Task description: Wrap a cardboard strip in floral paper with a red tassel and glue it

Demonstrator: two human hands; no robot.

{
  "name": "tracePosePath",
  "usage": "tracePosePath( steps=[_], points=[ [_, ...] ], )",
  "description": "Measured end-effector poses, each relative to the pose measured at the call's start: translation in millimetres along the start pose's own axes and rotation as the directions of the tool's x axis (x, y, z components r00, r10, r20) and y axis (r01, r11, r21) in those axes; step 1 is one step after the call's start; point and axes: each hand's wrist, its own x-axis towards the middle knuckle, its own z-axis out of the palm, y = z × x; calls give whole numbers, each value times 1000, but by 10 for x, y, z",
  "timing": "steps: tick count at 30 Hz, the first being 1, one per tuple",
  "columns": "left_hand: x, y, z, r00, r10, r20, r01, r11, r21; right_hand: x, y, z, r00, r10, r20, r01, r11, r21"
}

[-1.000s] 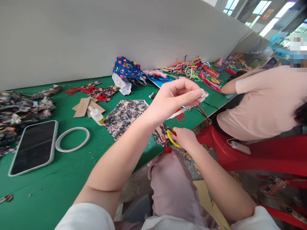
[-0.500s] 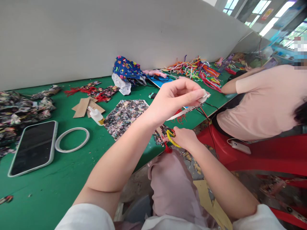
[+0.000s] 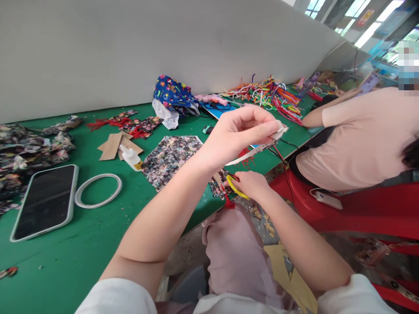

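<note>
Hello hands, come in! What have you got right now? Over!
Left hand pinching a white strip taut. Right hand gripping yellow-handled scissors below it. Table cluttered beside; nothing between hands.

Hidden mostly inside the right hand (image 3: 250,184): the scissors (image 3: 236,188), only yellow handle loop showing; cut off at left edge, the fabric pile (image 3: 22,150).

green table (image 3: 98,226), blue floral cloth (image 3: 172,92), yellow scissors (image 3: 236,188), red chair (image 3: 360,209), white strip (image 3: 252,152)
</note>
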Motion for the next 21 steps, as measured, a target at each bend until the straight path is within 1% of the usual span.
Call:
tracePosePath(
  steps=[8,13,18,21],
  points=[
    [-1,25,4,1000,-11,-10,11,1000,19,26,4,-42,1000,-8,17,8,1000,17],
    [3,16,-9,1000,-19,-17,20,1000,19,46,2,-49,1000,-11,24,11,1000,-1],
    [7,-15,-45,1000,3,5,-3,1000,3,80,-11,-97,998,-48,35,49,998,-32],
    [2,-15,-66,1000,3,-8,-3,1000,1,99,-15,-115,997,-67,40,69,996,-48]
  ],
)
